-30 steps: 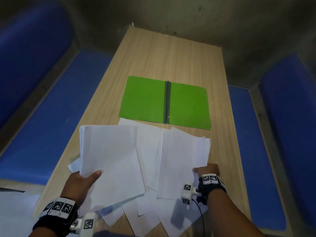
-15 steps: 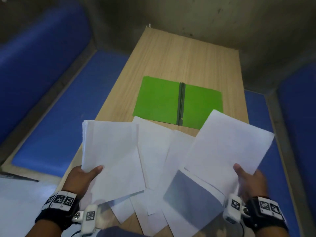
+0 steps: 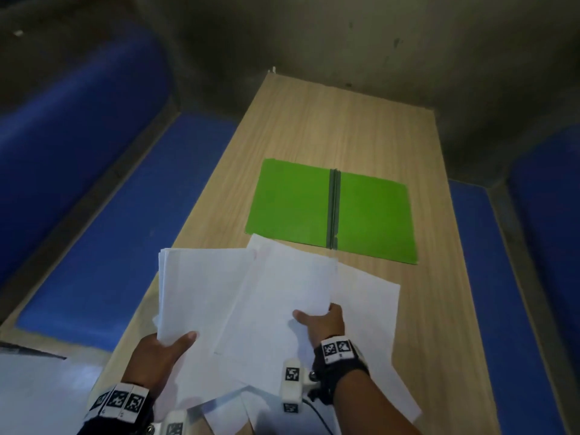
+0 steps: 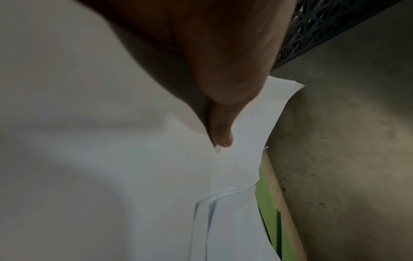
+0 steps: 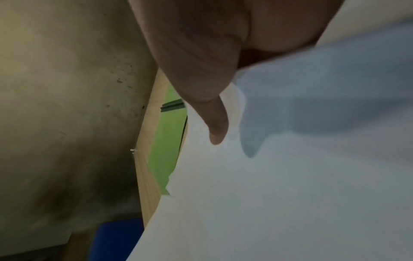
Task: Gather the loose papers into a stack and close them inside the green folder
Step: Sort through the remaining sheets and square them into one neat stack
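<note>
The green folder [image 3: 332, 211] lies open and flat in the middle of the wooden table [image 3: 345, 127], a dark spine down its centre. My left hand [image 3: 166, 350] holds a stack of white papers [image 3: 201, 293] by its near corner, thumb on top. My right hand [image 3: 320, 321] pinches a single white sheet [image 3: 282, 296] at its near right corner and lays it over the stack. More loose sheets [image 3: 370, 309] lie beneath on the table. Both wrist views show a thumb [image 4: 221, 134] [image 5: 216, 127] pressed on white paper, with the folder [image 4: 266, 208] [image 5: 165, 155] beyond.
Blue padded benches [image 3: 103, 246] [image 3: 489, 293] run along both long sides of the table. A dark concrete wall [image 3: 345, 36] closes the far end. A white surface [image 3: 34, 400] sits at the near left corner.
My right hand lifted a sheet off the right side of the spread, swung it out to the right, then carried it left onto the stack in my left hand.
</note>
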Available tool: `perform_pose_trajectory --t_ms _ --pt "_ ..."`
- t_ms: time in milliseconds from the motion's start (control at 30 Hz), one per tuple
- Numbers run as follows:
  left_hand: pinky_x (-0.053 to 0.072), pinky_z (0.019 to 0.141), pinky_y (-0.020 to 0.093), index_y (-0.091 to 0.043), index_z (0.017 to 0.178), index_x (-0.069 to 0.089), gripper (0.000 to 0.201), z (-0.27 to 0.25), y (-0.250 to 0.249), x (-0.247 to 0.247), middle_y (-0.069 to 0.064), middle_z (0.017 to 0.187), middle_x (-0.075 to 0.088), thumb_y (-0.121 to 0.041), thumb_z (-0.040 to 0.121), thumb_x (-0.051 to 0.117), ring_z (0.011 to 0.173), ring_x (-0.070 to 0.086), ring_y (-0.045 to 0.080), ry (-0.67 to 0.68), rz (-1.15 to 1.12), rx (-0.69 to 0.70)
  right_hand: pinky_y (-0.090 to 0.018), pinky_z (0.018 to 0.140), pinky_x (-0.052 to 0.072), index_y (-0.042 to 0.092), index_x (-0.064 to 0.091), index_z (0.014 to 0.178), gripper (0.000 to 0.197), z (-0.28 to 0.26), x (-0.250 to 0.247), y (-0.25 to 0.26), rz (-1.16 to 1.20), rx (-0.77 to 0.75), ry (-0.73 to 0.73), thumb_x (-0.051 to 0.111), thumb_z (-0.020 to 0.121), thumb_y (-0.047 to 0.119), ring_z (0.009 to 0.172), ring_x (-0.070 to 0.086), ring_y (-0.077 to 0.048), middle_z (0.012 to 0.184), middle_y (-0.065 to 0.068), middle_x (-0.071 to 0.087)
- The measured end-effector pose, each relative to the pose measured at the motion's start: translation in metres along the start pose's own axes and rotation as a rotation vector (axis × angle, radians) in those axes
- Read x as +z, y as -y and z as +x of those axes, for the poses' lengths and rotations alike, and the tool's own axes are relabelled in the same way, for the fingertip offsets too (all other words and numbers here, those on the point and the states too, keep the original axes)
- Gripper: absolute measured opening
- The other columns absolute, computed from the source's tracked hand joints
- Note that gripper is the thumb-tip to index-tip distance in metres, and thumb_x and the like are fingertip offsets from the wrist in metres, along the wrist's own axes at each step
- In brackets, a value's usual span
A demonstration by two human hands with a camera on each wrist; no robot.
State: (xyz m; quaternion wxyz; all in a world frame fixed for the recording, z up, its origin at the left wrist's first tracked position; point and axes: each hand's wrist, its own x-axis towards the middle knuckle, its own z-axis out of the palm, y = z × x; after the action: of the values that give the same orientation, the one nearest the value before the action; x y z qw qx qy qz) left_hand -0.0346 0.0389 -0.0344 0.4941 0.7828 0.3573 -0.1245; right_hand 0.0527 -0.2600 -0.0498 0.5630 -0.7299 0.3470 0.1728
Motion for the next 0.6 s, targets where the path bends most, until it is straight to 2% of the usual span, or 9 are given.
perform_pose_trajectory --t_ms 67,133,200,300,367,433,467,533,600 --pt "0.053 0.071 0.04 -0.007 0.085 0.073 0.032 -0.001 -0.001 -0.001 0.007 0.074 0.075 -0.038 0.079 0.08 0.073 0.069 0.03 0.012 -0.014 -0.003 -0.029 0.078 0.049 0.005 0.058 0.105 0.049 -0.004 0.004 0.001 -0.039 0.005 0.021 0.085 0.065 0.016 0.092 0.062 -0.024 0.101 -0.008 0.064" --pt "0.053 0.072 0.04 -0.009 0.084 0.072 0.029 -0.004 -0.006 -0.005 0.006 0.075 0.074 -0.037 0.079 0.08 0.075 0.069 0.03 0.022 -0.032 0.005 -0.027 0.072 0.047 0.002 0.066 0.103 0.03 -0.01 -0.003 0.003 -0.097 -0.054 0.018 0.076 0.075 0.008 0.089 0.065 -0.026 0.099 -0.011 0.069" --pt "0.051 0.068 0.037 -0.013 0.078 0.07 0.022 -0.009 -0.013 -0.012 0.003 0.073 0.073 -0.032 0.08 0.08 0.075 0.069 0.029 0.018 -0.073 0.02 -0.026 0.067 0.047 0.003 0.068 0.102 0.025 -0.013 -0.023 0.01 -0.111 -0.135 -0.006 0.073 0.077 0.004 0.083 0.064 -0.024 0.095 -0.009 0.069" --pt "0.048 0.067 0.034 -0.013 0.08 0.068 0.019 -0.01 -0.016 -0.026 0.003 0.074 0.07 -0.027 0.081 0.08 0.075 0.065 0.027 -0.024 -0.122 0.046 -0.015 0.056 0.048 0.012 0.064 0.099 0.029 -0.016 -0.071 0.017 -0.101 -0.204 0.029 0.075 0.076 -0.001 0.073 0.063 -0.018 0.092 -0.007 0.067" --pt "0.049 0.075 0.039 -0.012 0.089 0.069 0.023 -0.006 -0.011 -0.034 0.009 0.083 0.072 -0.029 0.08 0.081 0.082 0.066 0.028 -0.047 -0.132 0.051 -0.024 0.064 0.052 0.01 0.064 0.097 0.03 -0.011 -0.108 0.014 -0.179 -0.204 0.064 0.077 0.073 -0.002 0.08 0.066 -0.022 0.095 -0.01 0.069" --pt "0.051 0.078 0.042 -0.014 0.087 0.071 0.022 -0.002 -0.005 -0.04 0.011 0.085 0.073 -0.032 0.079 0.081 0.083 0.068 0.029 -0.06 -0.135 0.035 -0.038 0.077 0.055 0.009 0.067 0.095 0.031 -0.002 -0.14 0.004 -0.339 -0.151 0.101 0.081 0.069 0.0 0.091 0.068 -0.029 0.096 -0.011 0.072" --pt "0.053 0.08 0.044 -0.016 0.084 0.071 0.021 -0.001 -0.003 -0.042 0.01 0.084 0.074 -0.033 0.078 0.082 0.083 0.068 0.029 -0.066 -0.131 0.031 -0.041 0.081 0.055 0.009 0.068 0.095 0.033 0.002 -0.151 -0.003 -0.436 -0.122 0.122 0.082 0.066 0.002 0.093 0.068 -0.03 0.095 -0.012 0.073" --pt "0.053 0.082 0.045 -0.018 0.081 0.07 0.02 -0.002 -0.001 -0.041 0.009 0.08 0.072 -0.033 0.078 0.082 0.083 0.068 0.03 -0.074 -0.124 0.028 -0.037 0.081 0.054 0.008 0.067 0.098 0.038 0.009 -0.163 -0.018 -0.646 -0.095 0.126 0.084 0.065 0.008 0.095 0.067 -0.029 0.099 -0.012 0.072" --pt "0.051 0.078 0.042 -0.016 0.083 0.068 0.021 -0.005 -0.001 -0.038 0.006 0.077 0.07 -0.031 0.079 0.082 0.082 0.066 0.03 -0.079 -0.137 0.022 -0.031 0.078 0.05 0.007 0.061 0.109 0.053 0.013 -0.162 -0.03 -0.805 -0.073 0.103 0.086 0.064 0.019 0.096 0.063 -0.025 0.106 -0.011 0.068"
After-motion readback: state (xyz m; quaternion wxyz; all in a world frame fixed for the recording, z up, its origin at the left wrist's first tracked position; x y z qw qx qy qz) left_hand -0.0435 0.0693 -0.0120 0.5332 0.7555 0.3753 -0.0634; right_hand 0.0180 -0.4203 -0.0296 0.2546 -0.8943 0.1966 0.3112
